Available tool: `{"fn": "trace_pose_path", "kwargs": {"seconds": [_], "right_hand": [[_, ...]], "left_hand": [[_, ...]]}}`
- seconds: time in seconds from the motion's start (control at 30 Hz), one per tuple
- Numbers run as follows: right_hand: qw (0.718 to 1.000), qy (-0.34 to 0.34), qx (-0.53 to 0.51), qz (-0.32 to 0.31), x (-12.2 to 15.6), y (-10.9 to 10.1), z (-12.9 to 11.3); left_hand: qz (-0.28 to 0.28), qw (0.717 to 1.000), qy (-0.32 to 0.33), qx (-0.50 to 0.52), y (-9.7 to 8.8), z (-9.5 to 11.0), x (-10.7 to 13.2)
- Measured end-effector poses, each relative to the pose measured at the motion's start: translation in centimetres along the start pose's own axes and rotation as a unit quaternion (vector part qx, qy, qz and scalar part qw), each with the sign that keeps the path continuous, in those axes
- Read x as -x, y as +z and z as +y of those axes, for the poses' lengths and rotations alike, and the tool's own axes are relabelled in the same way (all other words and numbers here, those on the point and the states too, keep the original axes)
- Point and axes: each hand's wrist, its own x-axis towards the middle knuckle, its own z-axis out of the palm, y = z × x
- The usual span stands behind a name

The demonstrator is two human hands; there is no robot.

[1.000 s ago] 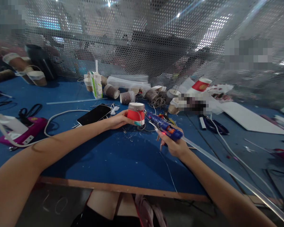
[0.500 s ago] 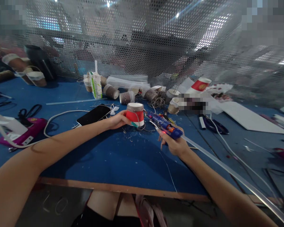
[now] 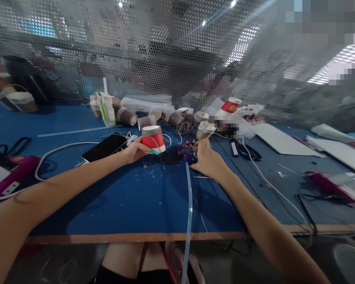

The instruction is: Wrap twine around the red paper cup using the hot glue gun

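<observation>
Left hand [image 3: 135, 152]: fingers clamped on red paper cup [image 3: 150, 142] over blue tabletop [image 3: 130, 205], twine [image 3: 152, 131] round upper end. Right hand [image 3: 208, 159] against blue glue gun [image 3: 187, 151]; cannot tell if gripping. Likely twine-gluing step; next calls for steady cup.

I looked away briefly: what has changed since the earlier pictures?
The right hand has swung the glue gun round: its glue stick now trails straight down the picture, not off to the lower right. The view turned slightly right. The left hand still holds the red cup.
</observation>
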Motion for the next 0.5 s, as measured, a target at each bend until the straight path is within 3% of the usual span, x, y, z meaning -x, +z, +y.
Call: {"fn": "trace_pose_path", "kwargs": {"seconds": [0.07, 0.17, 0.2, 0.3, 0.33, 0.5], "right_hand": [[0.998, -0.012, -0.043, -0.044, 0.3, -1.3, 1.4], [0.987, 0.036, -0.129, -0.091, 0.0, -4.2, 5.2], [0.988, 0.068, -0.12, -0.066, -0.5, -5.1, 6.8], [0.98, 0.146, 0.036, 0.127, -2.7, -6.4, 11.4], [0.972, 0.153, 0.073, 0.162, -3.6, -6.3, 12.8], [0.977, 0.146, 0.042, 0.149, -7.0, -3.9, 17.2]], "left_hand": [[0.004, 1.0, -0.003, 0.0, 0.0, 0.0, 0.1], [-0.002, 1.0, -0.015, 0.001, 0.1, 0.1, 0.3], [-0.001, 1.0, -0.018, 0.002, 0.0, 0.1, 0.4], [0.019, 0.999, -0.026, 0.005, 0.0, 0.0, 0.5], [0.02, 0.999, -0.026, 0.005, 0.0, -0.1, 0.6], [-0.023, 1.0, -0.021, 0.003, -0.1, -0.4, 0.5]]}}
